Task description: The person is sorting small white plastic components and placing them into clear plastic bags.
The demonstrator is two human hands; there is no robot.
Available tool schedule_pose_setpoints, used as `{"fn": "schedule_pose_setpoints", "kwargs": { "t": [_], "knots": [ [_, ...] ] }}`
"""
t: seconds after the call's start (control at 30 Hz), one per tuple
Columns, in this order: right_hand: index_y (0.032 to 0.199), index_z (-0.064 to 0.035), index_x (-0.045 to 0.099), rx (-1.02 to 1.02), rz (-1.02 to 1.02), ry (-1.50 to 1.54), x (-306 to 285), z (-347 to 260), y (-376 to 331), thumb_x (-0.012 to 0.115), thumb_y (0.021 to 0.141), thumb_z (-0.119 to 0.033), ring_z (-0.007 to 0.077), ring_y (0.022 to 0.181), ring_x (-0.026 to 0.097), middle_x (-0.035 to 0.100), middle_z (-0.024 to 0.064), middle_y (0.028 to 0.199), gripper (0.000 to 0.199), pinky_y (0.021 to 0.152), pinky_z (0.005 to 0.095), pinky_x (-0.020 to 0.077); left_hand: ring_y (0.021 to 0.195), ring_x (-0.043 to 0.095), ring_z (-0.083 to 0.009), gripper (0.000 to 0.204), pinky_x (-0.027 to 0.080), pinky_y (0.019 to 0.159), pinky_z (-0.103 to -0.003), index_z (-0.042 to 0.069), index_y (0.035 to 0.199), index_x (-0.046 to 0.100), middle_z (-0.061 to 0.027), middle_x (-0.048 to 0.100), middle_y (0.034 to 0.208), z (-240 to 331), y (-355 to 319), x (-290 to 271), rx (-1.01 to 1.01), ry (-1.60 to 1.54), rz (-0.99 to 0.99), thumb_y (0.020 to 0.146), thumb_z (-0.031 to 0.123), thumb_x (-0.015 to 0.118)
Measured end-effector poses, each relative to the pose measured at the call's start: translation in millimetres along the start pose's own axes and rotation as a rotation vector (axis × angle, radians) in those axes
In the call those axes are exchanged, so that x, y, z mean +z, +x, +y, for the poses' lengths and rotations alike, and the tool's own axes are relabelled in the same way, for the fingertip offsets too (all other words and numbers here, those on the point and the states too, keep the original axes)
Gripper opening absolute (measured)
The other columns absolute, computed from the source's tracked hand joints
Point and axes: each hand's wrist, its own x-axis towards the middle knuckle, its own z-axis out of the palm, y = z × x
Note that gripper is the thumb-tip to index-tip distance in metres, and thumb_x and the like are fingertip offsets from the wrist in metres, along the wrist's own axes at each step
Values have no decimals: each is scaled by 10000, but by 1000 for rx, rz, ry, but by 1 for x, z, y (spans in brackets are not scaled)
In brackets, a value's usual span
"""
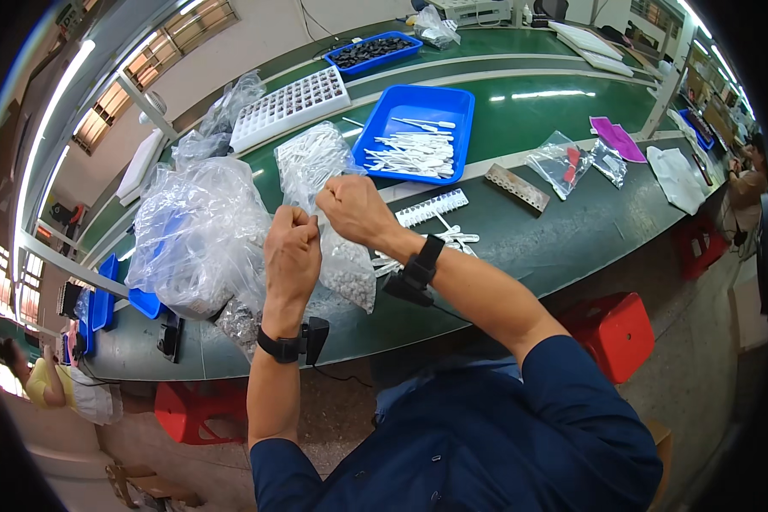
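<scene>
My left hand [292, 256] and my right hand [347, 209] are both closed, side by side above the bench, fingers curled in. What they pinch, if anything, is too small to make out. Beneath and beside them lies a clear plastic bag of small white pieces [348, 271]. Just beyond is another clear bag holding thin white plastic parts [314, 154]. To the right of my right hand a white toothed strip [433, 207] rests near a loose pile of white stick-like parts [456, 241]. A blue tray [463, 128] of similar white sticks stands behind.
Large crumpled clear bags [200, 230] fill the left side. A white grid tray [290, 107] and a blue tray of black parts [405, 47] sit farther back. A perforated metal bar [517, 189] and small bags [559, 164] lie right. Red stools [614, 337] stand by the bench.
</scene>
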Motion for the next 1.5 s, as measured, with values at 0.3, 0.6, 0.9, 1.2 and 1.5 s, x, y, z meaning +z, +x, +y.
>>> {"fn": "schedule_pose_setpoints", "kwargs": {
  "t": [0.3,0.6,0.9,1.2,1.5],
  "knots": [
    [745,59,617,78,-117,-129,-86,6,40,551,874,-212,288,557,548,583,204,635,308,563,406,444,771,605,-299,79,483,686,-412,-26,882,657,-130,580,858,13,6,0,-160,26,67,883,40,700],
    [771,33,654,-145,-319,-368,-60,-4,15,577,874,-216,376,619,599,624,225,680,279,621,443,481,836,642,-359,147,498,738,-424,-19,980,660,-166,640,930,-9,28,14,-74,182,109,886,86,702],
    [696,42,645,-248,-275,-308,-29,-3,23,629,855,-237,470,710,609,628,295,762,322,677,514,496,874,619,-406,71,486,737,-485,15,858,651,-185,621,916,2,23,0,-98,138,76,897,72,635],
    [770,46,696,-111,-318,-193,-17,-23,15,651,915,-236,371,734,600,568,208,795,320,626,481,478,867,633,-408,30,507,714,-481,56,872,640,-185,593,881,2,21,11,-142,105,92,851,63,620],
    [762,82,666,-137,-272,-411,-13,-9,28,660,883,-223,429,716,605,623,283,818,328,644,493,515,846,685,-391,67,551,697,-481,63,876,673,-209,628,966,-12,22,16,-91,181,76,863,75,609]
  ]
}}
